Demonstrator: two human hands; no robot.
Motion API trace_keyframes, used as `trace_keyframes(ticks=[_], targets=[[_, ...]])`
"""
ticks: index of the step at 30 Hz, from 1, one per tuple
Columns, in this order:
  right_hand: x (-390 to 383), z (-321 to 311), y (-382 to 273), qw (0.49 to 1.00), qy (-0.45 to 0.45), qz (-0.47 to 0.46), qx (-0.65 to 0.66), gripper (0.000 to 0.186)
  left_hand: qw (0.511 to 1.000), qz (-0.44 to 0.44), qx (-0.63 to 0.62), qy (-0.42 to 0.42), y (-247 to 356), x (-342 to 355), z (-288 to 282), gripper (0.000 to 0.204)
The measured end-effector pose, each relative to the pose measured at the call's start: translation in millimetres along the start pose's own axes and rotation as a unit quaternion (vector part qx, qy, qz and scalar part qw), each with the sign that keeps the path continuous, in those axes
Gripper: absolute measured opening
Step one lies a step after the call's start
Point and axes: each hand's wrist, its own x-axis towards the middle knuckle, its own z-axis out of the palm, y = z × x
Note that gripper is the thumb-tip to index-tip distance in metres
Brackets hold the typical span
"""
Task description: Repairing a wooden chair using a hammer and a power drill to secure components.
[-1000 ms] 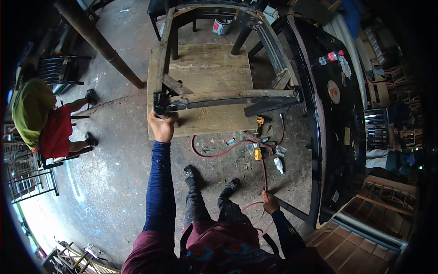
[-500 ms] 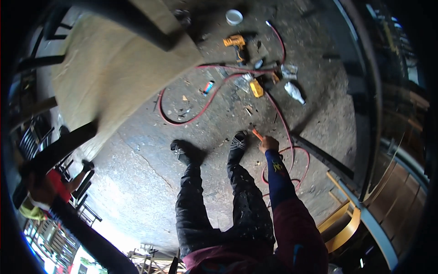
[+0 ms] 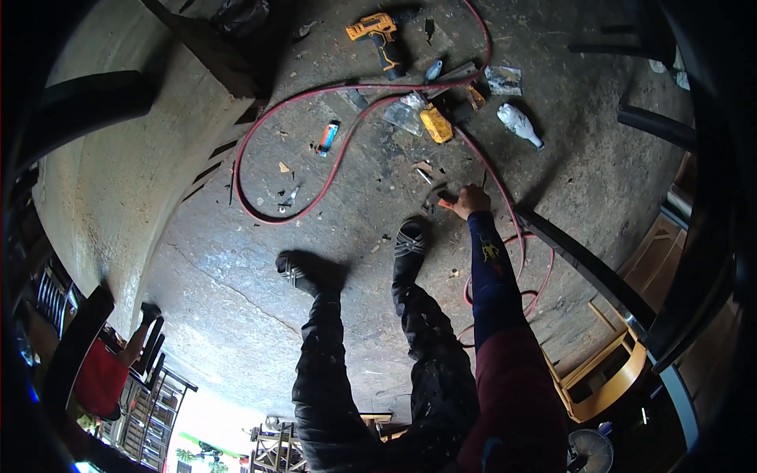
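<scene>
My right hand (image 3: 473, 201) is closed on an orange-handled tool (image 3: 445, 203), held low over the concrete floor beside my right sandaled foot (image 3: 409, 240). The tool's exact kind is unclear. Around it lie a red hose (image 3: 489, 169), a yellow-and-black drill (image 3: 377, 35), a yellow item (image 3: 435, 124), a white bottle (image 3: 518, 124), a small orange-and-blue can (image 3: 328, 138) and scattered scraps. My left hand cannot be made out; the left side is dark.
A plywood board (image 3: 95, 197) and dark furniture legs (image 3: 87, 106) are at left. A person in red shorts (image 3: 102, 378) is at lower left among chairs. A long dark rail (image 3: 583, 272) and yellow wooden chair (image 3: 615, 382) are at right.
My view has tipped down from the wooden frame to the floor. My right hand has reached forward with the orange-handled tool. My left hand, earlier on the frame, has dropped out of sight.
</scene>
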Motion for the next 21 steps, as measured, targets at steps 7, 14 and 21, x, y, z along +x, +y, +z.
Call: trace_keyframes(ticks=[7,14,21], targets=[[103,-95,-104,0.918,0.337,-0.146,0.149,0.028,0.998,-0.053,-0.032,0.011,-1,6,26,0.038],[255,-165,-229,0.900,0.355,-0.073,0.243,0.081,0.994,-0.066,-0.048,0.071,-4,3,108,0.038],[226,-234,-250,0.917,0.333,-0.048,0.214,0.076,0.985,-0.102,-0.039,0.131,-33,-3,59,0.038]])
